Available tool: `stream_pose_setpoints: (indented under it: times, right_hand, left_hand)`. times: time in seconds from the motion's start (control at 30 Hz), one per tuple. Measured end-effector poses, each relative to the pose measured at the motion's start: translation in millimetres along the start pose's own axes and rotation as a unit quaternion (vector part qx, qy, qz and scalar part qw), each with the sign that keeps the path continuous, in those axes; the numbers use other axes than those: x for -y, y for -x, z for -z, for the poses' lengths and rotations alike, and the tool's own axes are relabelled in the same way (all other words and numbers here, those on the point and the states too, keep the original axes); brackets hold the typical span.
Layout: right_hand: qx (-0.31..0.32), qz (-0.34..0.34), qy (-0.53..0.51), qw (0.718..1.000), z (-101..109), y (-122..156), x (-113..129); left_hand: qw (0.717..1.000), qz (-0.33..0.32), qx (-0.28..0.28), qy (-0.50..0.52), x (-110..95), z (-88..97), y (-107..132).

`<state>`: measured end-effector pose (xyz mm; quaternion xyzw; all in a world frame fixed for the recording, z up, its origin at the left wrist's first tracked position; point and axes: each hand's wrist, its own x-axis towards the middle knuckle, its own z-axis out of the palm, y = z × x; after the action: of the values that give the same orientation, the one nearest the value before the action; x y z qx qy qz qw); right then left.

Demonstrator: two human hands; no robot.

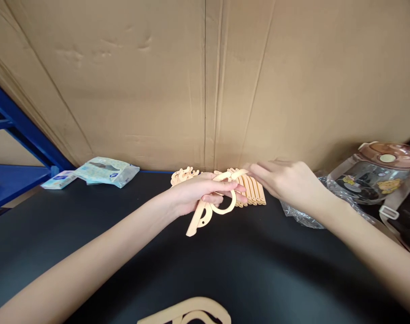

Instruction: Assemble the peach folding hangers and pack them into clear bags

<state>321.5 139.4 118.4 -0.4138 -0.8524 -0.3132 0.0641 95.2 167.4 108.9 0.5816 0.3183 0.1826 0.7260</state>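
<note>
My left hand (pixel 205 191) is closed around beige plastic hanger parts. Below the fingers sticks out a flat hanger arm (pixel 193 220) with a small holed tab. A round hanger hook (pixel 230 204) curves out beside the thumb. At the upper right of these parts, my right hand (pixel 282 177) has its fingers bent together at the end of a beige piece (pixel 239 173); its fingertips are partly hidden. Just behind the hands lie a stack of hanger arms (pixel 255 191) and a heap of hooks (pixel 184 174), both partly covered by my left hand.
Another beige hanger piece (pixel 191 308) lies at the near edge of the view on the black table (pixel 259 265). Tissue packs (pixel 105 171) sit at the back left. Clear plastic wrap (pixel 301 216) and a strapped bottle (pixel 374 175) stand right. Cardboard (pixel 140 90) rises behind.
</note>
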Motion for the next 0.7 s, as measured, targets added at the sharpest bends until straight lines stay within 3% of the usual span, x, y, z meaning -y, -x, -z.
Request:
stream_pose_setpoints:
  times: [0.17, 0.27, 0.37, 0.5, 0.63, 0.7]
  right_hand:
    - [-0.015, 0.059, -0.023, 0.998, -7.5, 0.5, 8.6]
    - [0.006, 0.056, -0.026, 0.998, -11.7, -0.5, 16.8]
    - [0.073, 0.025, -0.061, 0.995, -16.4, -2.2, 23.5]
    - [0.148, -0.071, -0.188, 0.968, -26.7, -5.6, 13.0]
    - [0.101, -0.243, -0.261, 0.929, -43.1, -7.4, -13.2]
    - [0.082, -0.288, -0.289, 0.909, -51.8, -7.2, -21.6]
  left_hand:
    - [0.998, 0.034, 0.041, -0.015, -4.1, 1.5, 2.7]
    - [0.996, 0.035, 0.020, -0.075, -3.9, 3.2, 2.0]
    - [0.990, 0.025, -0.018, -0.140, 0.4, 2.2, -0.3]
    - [0.975, 0.030, -0.056, -0.213, 9.1, -7.7, -1.2]
    - [0.964, 0.015, -0.061, -0.260, 9.4, -18.9, 0.8]
    - [0.956, -0.010, -0.081, -0.282, 5.2, -20.1, 2.1]
